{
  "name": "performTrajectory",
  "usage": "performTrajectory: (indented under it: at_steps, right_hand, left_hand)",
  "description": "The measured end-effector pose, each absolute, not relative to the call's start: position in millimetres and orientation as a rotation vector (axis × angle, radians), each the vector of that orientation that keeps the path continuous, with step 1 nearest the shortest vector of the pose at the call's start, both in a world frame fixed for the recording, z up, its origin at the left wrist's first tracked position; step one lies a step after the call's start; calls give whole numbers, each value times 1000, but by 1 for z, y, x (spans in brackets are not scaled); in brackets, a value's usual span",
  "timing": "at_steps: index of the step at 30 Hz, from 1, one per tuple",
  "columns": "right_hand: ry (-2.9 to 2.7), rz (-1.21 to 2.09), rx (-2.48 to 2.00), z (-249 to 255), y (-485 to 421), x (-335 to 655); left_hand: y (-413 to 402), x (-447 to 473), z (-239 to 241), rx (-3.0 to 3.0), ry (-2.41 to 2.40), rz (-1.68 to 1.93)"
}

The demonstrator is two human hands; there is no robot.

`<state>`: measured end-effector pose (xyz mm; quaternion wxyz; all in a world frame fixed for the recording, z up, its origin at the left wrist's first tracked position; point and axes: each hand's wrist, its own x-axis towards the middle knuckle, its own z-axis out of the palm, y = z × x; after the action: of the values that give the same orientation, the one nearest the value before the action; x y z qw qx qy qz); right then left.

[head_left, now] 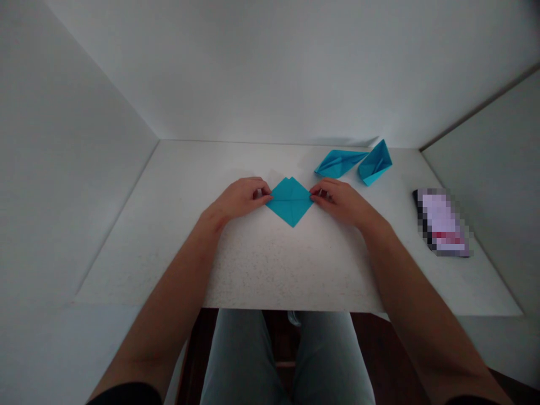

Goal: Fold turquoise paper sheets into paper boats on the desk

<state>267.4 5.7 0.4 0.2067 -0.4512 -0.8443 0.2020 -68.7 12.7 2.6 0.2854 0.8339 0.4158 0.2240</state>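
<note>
A blue folded paper (291,203), diamond-shaped with a crease running across its middle, is stretched between my hands over the white table. Its left corner is pinched by the thumb and fingers of my left hand (244,198). At the opposite corner, my right hand (340,201) grips it the same way. The paper's top point shows a small notch, and its lower point faces me. Just beyond my right hand lie two folded blue paper pieces, a long flattish one (341,163) and a more open, boat-like one (375,163).
The white table (287,275) ends at a front edge above my legs. White walls (270,73) enclose it at the back and both sides. To the right lies a phone (442,222) with its lit screen blurred out.
</note>
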Motion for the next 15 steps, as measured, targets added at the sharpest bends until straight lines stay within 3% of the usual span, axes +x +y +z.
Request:
performTrajectory:
  at_steps: [8, 15]
  right_hand:
    - [-2284, 533, -1377, -1, 1, 256]
    - [-2531, 453, -1071, 1, -5, 247]
  left_hand:
    - [13, -66, -4, 2153, 1228, 657]
    - [12, -65, -7, 2395, 1172, 543]
